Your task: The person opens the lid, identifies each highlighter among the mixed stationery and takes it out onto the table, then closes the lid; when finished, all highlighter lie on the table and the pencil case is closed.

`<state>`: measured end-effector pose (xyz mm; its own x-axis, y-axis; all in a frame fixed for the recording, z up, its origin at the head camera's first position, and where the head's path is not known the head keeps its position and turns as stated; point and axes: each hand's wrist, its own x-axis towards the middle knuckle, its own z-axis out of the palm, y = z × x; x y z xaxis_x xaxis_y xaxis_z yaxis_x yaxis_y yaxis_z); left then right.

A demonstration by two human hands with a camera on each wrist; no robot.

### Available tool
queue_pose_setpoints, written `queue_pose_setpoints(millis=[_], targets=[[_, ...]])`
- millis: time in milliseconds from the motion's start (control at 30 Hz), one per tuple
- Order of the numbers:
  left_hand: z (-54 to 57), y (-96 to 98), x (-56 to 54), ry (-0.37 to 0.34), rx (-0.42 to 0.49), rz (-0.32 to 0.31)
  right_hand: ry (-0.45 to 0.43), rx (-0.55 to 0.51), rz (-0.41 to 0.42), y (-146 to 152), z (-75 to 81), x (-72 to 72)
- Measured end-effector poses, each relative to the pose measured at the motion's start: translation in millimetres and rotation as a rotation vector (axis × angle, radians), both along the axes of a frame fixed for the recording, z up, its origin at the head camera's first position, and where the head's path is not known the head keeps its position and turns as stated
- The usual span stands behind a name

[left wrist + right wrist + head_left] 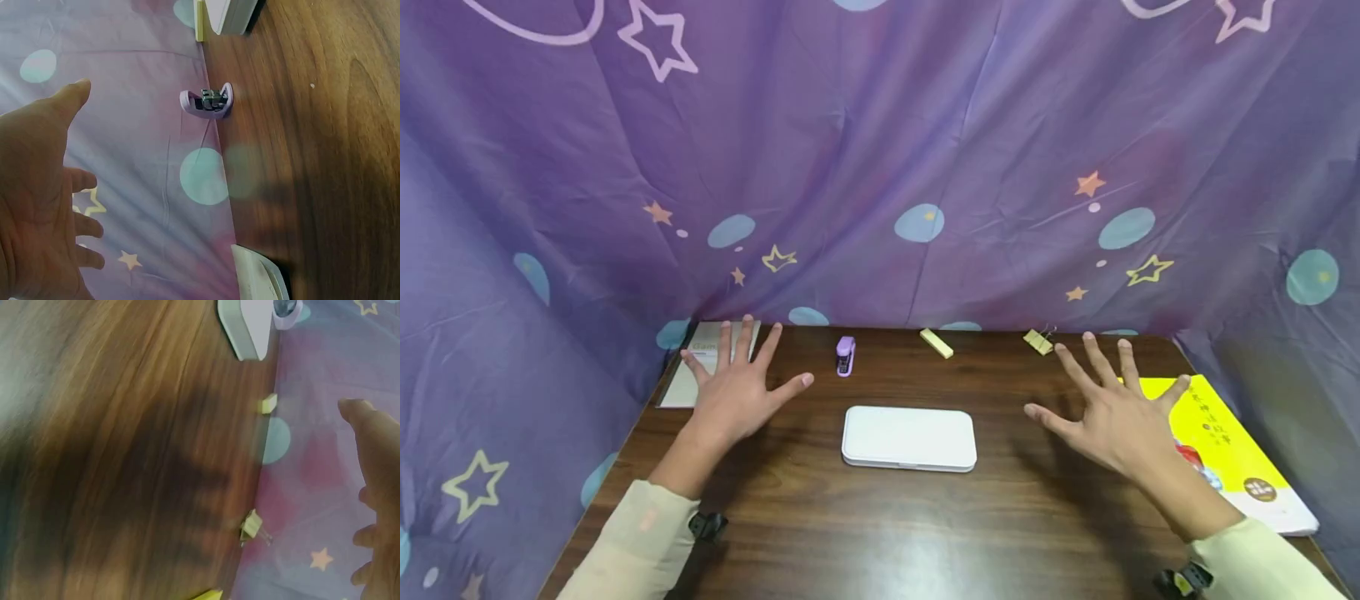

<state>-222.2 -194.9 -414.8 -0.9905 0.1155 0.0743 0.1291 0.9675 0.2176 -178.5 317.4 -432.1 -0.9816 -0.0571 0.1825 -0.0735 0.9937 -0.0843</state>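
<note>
Fingers spread, my left hand (736, 400) hovers over the table's left side, nearest a white notebook (703, 367) that it partly covers from view. My right hand (1116, 421) is likewise spread and holds nothing, above the right side beside a yellow book (1202, 417). Between the hands lies a closed white case (910, 437). Behind it stand a small purple stapler (846, 357), a pale yellow stick-like block (937, 343) and a yellow binder clip (1039, 341). The left wrist view shows the stapler (209, 103) from its side; the right wrist view shows the binder clip (251, 526).
The dark wooden table (820, 533) ends at a purple curtain (850, 167) with stars and ovals, which hangs behind and along both sides. Dark bands with small devices (707, 525) sit at both wrists, over pale sleeves (632, 533).
</note>
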Motion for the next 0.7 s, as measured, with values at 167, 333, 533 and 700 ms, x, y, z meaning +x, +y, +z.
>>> queue_pose_setpoints(millis=[167,333,533,700], targets=[[0.0,5.1,1.2,0.007,0.013,-0.022,0.009,-0.003,0.039,-17,6.0,-3.8],[-4.4,14.2,0.0,0.008,0.002,-0.050,0.050,0.012,0.102,-37,6.7,-8.4],[-11.7,27.1,0.5,-0.001,-0.023,-0.098,0.038,0.024,0.177,-66,1.3,-11.7],[-22.5,39.1,3.6,-0.023,-0.050,-0.161,0.031,-0.002,0.270,-86,-6.9,-11.8]])
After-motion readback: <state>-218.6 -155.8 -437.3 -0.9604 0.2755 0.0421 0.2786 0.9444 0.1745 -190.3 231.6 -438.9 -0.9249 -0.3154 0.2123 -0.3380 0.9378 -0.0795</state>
